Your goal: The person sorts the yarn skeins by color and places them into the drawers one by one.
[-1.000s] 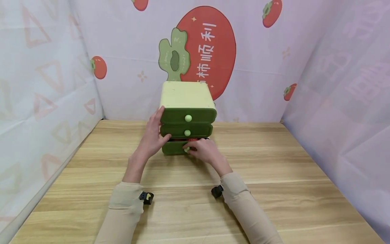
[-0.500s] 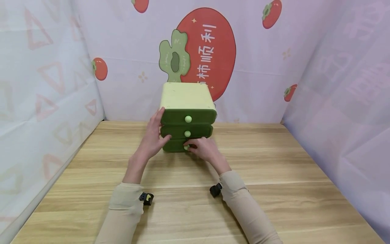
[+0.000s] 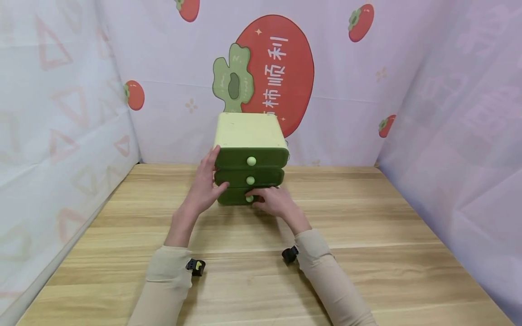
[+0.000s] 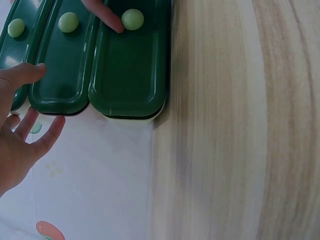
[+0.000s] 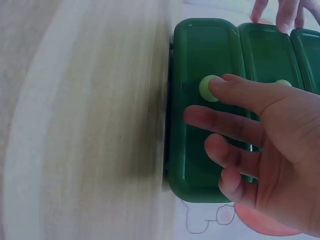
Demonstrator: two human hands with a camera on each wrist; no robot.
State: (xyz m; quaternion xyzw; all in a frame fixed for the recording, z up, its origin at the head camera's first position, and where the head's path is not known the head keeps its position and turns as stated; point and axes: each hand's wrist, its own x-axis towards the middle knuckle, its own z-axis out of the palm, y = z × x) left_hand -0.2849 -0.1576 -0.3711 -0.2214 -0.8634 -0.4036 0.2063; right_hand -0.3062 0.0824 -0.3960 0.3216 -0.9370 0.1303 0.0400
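Observation:
A small cabinet (image 3: 250, 130) with a pale yellow-green top and three dark green drawer fronts stands on the wooden table. Each drawer has a round light green knob. With fingers spread straight, my left hand (image 3: 200, 183) rests against the cabinet's left side, its thumb over the middle drawer front (image 4: 65, 60). My right hand (image 3: 272, 200) is at the bottom drawer's knob (image 5: 208, 88), thumb and a finger at the knob and the other fingers loosely bent. The bottom drawer front (image 4: 131, 75) sits nearly in line with the ones above.
The wooden table (image 3: 240, 280) extends to both sides and in front of the cabinet. A pale cloth backdrop (image 3: 171, 122) printed with red persimmons rises behind, with cloth walls left and right. A dark wrist device (image 3: 290, 255) shows at the right sleeve.
The bottom drawer has slid in; the red contents seen in its gap a second ago are hidden now. My right hand moved inward with it. My left hand stays in place.

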